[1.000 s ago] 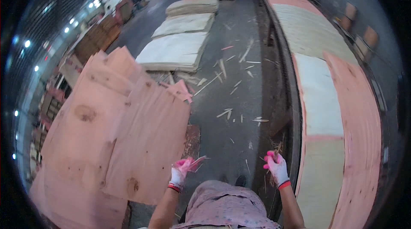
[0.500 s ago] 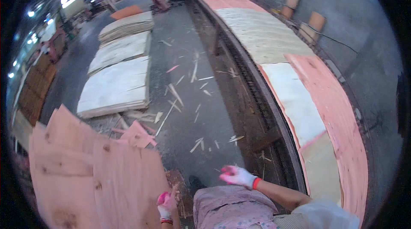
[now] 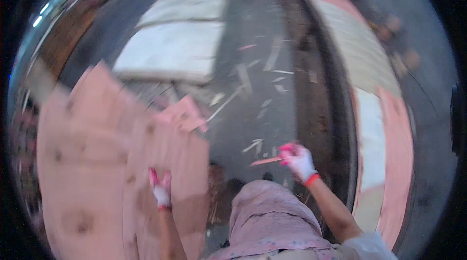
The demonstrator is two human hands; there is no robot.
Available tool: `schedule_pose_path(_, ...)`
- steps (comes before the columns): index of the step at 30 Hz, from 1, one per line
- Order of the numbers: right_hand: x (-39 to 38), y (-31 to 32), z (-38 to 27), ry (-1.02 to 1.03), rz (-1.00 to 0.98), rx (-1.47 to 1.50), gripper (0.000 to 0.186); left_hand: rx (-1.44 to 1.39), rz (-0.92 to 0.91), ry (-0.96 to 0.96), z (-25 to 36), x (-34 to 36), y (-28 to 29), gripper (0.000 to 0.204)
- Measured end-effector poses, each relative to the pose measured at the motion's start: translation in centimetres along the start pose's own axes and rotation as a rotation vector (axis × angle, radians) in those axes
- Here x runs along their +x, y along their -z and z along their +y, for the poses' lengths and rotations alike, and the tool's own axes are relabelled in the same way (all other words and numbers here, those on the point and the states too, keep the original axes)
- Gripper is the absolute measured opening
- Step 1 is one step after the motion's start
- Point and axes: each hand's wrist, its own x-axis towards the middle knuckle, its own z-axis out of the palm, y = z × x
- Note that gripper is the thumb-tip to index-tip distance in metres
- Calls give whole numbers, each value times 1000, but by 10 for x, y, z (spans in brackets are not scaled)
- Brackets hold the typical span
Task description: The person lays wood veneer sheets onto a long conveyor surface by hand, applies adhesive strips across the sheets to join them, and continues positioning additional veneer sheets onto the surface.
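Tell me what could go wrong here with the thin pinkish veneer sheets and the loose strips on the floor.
The thin pinkish veneer sheets lie in a loose, uneven stack under the gloved left hand, so one might slide or crack if pressed. The gloved right hand holds a narrow wood sliver, which could snap or splinter. The pale scrap strips scattered on the grey floor look like a slip or trip hazard.

Left hand (image 3: 160,189): gloved, white with pink fingertips and red cuff, fingers pointing up and away from me, lying flat, palm down. Left forearm bare, running straight up from lower edge. Right hand (image 3: 297,160): same glove, reaching forward and out to right of left hand, fingers curled in pinch. Right forearm bare, angled up-left from elbow, pale sleeve at upper arm. View blurred.
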Motion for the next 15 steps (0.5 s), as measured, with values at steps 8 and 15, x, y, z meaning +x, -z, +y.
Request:
schedule_pose_path(8, 25, -23, 9, -5, 77, 64, 12, 1532, 53, 358, -8, 42, 205, 91)
schedule_pose_path(15, 34, -30, 8, 4, 77, 23, 15, 1744, -104, 270, 3, 49, 162, 59)
